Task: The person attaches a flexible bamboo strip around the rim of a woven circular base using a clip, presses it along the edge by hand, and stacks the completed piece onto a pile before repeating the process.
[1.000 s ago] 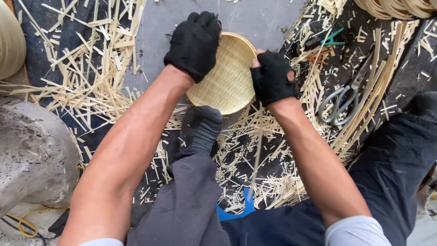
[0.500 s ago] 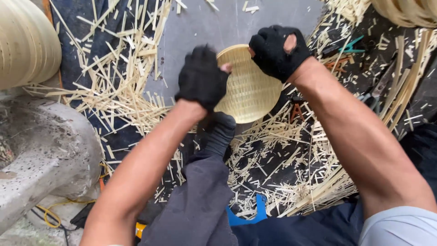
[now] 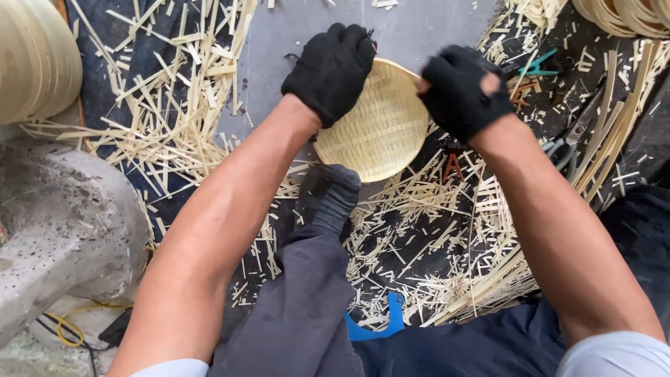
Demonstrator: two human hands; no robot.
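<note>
Hands in black gloves, left hand and right hand, grasp opposite rims of the round woven tray.

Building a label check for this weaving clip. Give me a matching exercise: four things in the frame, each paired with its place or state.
Things:
1. woven basket
2. left hand
3. scissors
4. bamboo offcuts

Places or states:
A. lying on the ground beyond the right forearm
B. scattered loose over the dark floor
C. round and pale, gripped at its rim from both sides
D. in a black glove, on the basket's upper left edge

Pairs: 1-C, 2-D, 3-A, 4-B
</note>
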